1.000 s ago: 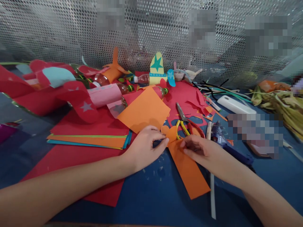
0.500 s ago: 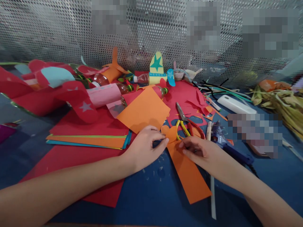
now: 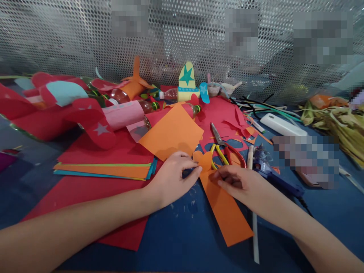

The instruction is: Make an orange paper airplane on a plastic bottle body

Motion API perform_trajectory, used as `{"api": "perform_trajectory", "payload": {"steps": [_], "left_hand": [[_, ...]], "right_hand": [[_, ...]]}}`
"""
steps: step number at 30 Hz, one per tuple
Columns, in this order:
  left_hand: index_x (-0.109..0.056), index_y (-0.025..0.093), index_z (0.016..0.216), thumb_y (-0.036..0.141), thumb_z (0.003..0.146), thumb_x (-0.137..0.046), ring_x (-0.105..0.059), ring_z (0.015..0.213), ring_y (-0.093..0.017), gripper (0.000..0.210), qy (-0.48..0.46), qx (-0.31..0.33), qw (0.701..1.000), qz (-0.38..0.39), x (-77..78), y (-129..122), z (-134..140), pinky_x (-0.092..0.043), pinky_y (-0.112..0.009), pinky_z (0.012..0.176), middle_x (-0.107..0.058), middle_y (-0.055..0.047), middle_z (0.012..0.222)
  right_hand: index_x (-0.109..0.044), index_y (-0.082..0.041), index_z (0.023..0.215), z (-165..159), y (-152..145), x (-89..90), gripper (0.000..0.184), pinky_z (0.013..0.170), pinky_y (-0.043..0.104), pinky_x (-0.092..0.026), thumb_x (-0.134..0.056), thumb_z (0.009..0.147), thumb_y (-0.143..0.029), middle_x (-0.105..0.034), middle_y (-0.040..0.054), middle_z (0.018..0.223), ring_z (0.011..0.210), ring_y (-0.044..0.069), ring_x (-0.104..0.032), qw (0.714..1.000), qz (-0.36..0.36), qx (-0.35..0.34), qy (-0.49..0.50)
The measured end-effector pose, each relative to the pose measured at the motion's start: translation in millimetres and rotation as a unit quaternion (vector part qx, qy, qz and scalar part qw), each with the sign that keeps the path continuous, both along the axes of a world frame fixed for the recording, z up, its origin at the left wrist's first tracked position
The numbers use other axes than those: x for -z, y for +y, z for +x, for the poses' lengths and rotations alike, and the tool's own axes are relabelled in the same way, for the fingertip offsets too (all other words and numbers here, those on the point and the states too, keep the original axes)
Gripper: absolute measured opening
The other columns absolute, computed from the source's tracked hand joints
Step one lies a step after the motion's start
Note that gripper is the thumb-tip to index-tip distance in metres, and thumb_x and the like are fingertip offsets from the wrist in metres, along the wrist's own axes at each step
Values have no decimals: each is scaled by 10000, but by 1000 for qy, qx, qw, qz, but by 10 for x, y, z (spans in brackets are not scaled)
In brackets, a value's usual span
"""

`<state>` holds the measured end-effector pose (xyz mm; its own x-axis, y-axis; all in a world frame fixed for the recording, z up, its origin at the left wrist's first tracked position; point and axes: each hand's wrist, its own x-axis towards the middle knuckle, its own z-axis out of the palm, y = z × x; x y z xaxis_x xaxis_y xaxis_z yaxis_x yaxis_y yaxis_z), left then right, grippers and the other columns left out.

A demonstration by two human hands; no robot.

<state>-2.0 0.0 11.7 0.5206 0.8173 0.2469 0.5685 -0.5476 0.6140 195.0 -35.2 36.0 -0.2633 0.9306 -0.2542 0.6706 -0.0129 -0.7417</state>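
My left hand [image 3: 178,178] pinches the left edge of an orange paper cutout [image 3: 203,161] with a rounded, scalloped top. Below that top lies a long orange paper strip [image 3: 227,212], slanting toward me; whether the two are one piece I cannot tell. Thumb and fingers of my right hand [image 3: 239,182] are drawn close together at the strip's upper right edge, and what they grip is partly hidden. A square orange sheet [image 3: 173,132] lies just beyond my left hand. Scissors [image 3: 218,138] and yellow-handled pliers [image 3: 218,153] rest behind the cutout.
At left is a stack of coloured paper [image 3: 105,170] on a red sheet [image 3: 85,201]. Bottles dressed in paper, one with a yellow fin [image 3: 187,76], stand along the mesh wall [image 3: 182,34]. A blue glue gun [image 3: 275,178], a white object [image 3: 284,125] and dried husks [image 3: 338,125] lie at right.
My right hand has shifted very slightly left along the orange paper. The whole view has drifted a little; my left hand keeps its hold.
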Motion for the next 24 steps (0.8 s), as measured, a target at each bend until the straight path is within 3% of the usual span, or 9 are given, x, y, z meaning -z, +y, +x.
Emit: {"api": "perform_trajectory", "payload": {"steps": [2, 5, 7, 12, 15, 18, 20, 24], "left_hand": [[-574, 177, 572, 256, 872, -452, -577, 782, -187, 334, -9, -8, 1000, 1, -5, -2, 4, -449, -294, 715, -592, -23, 637], [-681, 176, 781, 209, 790, -493, -584, 809, -199, 191, -36, -15, 999, -7, -32, -11, 1, -454, -314, 734, -645, -37, 746], [-686, 172, 908, 171, 756, -473, -583, 844, -207, 262, -51, -8, 998, -22, -57, -25, -20, -451, -333, 773, -663, -46, 819], [-644, 153, 986, 303, 873, -425, -563, 893, -218, 288, -127, 25, 992, -4, -96, -71, -97, -442, -348, 806, -654, -76, 912], [-643, 153, 941, 364, 818, -571, -552, 892, -212, 255, -165, 75, 983, 9, -99, -88, -91, -444, -326, 813, -655, -67, 874], [-652, 169, 806, 303, 789, -632, -553, 884, -195, 136, -186, 93, 978, -28, -81, -93, -41, -454, -304, 823, -681, -52, 816], [-637, 177, 680, 251, 827, -580, -563, 857, -184, 174, -210, 66, 974, -44, -62, -94, -10, -452, -305, 837, -671, -40, 715], [-630, 177, 625, 287, 821, -575, -552, 768, -163, 232, -243, 8, 963, -116, -52, -86, 9, -472, -291, 757, -628, -26, 708]], "right_hand": [[-616, -213, 879, 24, -4, -16, 140, 736, 296, -520, -484, 836, -237, -707, 44, 928, 856, 179, -660, 1000, 11, -7, 14], [-593, -221, 860, 76, -7, -76, 102, 707, 266, -512, -504, 839, -267, -672, 22, 872, 788, 153, -639, 997, 31, -3, 76], [-565, -221, 833, 102, -10, -126, 63, 651, 241, -509, -526, 826, -270, -640, 16, 829, 730, 139, -620, 989, 63, 25, 131], [-498, -252, 899, 84, -45, -156, 121, 602, 199, -505, -584, 814, -244, -613, -9, 780, 724, 127, -631, 957, 191, 81, 201], [-493, -260, 915, 29, -70, -116, 147, 622, 188, -521, -601, 820, -229, -629, -23, 760, 725, 118, -654, 947, 225, 86, 214], [-510, -255, 892, -21, -69, -85, 148, 613, 192, -536, -629, 806, -237, -646, -26, 733, 717, 124, -670, 943, 225, 94, 225], [-515, -249, 878, -32, -49, -76, 154, 603, 206, -550, -644, 798, -280, -658, -19, 724, 700, 133, -676, 942, 201, 102, 248], [-510, -244, 909, 7, 13, -66, 200, 623, 257, -575, -591, 833, -410, -692, 7, 761, 649, 140, -679, 931, 142, 118, 314]]}}
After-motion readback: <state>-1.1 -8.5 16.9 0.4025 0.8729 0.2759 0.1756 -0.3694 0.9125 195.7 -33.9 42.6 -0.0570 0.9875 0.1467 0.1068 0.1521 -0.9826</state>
